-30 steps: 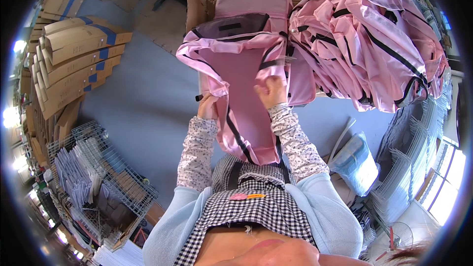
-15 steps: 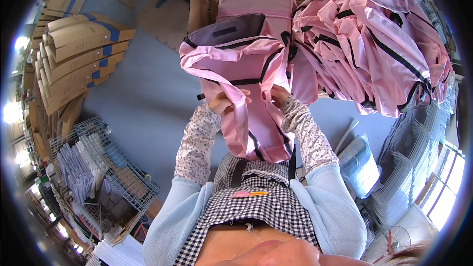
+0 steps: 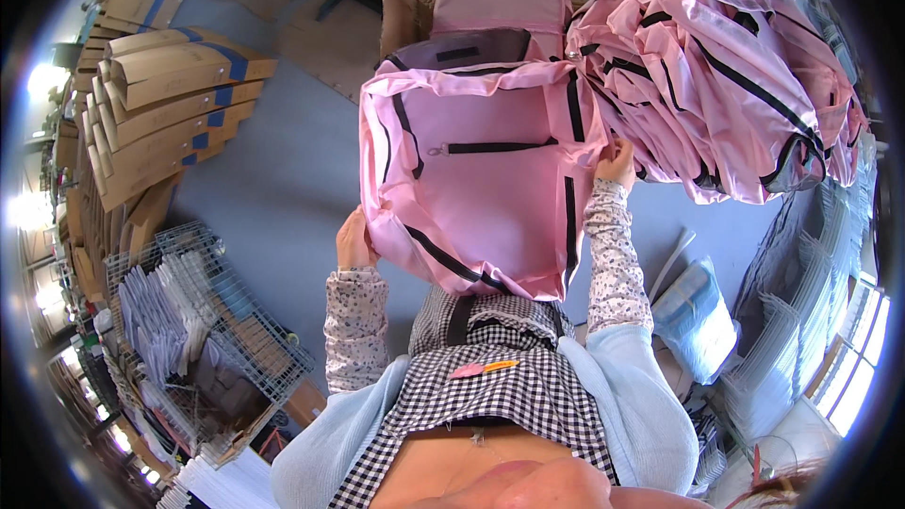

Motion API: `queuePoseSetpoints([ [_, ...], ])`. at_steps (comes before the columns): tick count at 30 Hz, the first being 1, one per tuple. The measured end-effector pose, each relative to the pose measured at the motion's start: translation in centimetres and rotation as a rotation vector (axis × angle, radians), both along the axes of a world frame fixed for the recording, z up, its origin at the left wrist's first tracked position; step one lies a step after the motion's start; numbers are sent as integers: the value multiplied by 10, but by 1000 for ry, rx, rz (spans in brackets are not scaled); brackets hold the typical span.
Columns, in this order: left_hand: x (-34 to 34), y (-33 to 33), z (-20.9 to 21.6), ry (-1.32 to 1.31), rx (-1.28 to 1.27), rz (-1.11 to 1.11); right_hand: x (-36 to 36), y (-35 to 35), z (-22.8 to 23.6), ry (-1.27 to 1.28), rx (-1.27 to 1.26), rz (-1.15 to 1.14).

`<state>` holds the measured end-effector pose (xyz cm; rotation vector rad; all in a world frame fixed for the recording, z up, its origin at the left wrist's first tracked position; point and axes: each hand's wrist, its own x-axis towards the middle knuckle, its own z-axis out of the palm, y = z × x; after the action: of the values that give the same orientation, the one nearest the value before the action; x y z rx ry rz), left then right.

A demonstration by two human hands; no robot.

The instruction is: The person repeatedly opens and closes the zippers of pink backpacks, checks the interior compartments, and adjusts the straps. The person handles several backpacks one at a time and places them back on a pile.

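Observation:
A pink fabric bag [image 3: 490,217] with black seam tape is spread wide in front of me, its mouth facing up. Inside it a short black zipper [image 3: 500,146] with a dangling pull runs across the far panel. My left hand [image 3: 356,240] grips the bag's left side, with the fingers partly hidden by the fabric. On the right side, my right hand [image 3: 617,166] is closed on the bag's edge. A dark grey panel [image 3: 462,47] shows just beyond the bag's far rim.
Another pink bag [image 3: 500,0] lies beyond, beside a large heap of pink bags [image 3: 726,75] at the right. Stacked flat cartons [image 3: 170,85] stand left, above a wire basket [image 3: 255,320] of folded white items. A plastic-wrapped blue bundle [image 3: 698,320] is at lower right.
Both hands have moved apart, the left one outward and down, the right one outward and slightly up. The bag's gathered opening is now stretched wide, showing its inside and zipper.

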<state>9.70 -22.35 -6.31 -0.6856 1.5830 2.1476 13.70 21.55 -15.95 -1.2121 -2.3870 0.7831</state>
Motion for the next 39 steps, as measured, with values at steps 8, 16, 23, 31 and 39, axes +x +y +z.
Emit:
queuePoseSetpoints([
  [8, 8, 5, 10, -12, 243, -87, 26, 5, -24, -150, -149, 123],
  [16, -114, -206, -46, 454, -1594, -340, 66, 142, 7, -17, 145, 219],
  [23, -139, -207, 15, 445, -1985, -889, 73, 180, 32, -130, 331, 355],
  [31, -210, -340, 33, 892, -823, -13, 0, 72, 286, 368, -587, 365],
  [39, -184, -42, 222, 1145, -23, 88, 42, 251, 515, 769, 137, 227],
])
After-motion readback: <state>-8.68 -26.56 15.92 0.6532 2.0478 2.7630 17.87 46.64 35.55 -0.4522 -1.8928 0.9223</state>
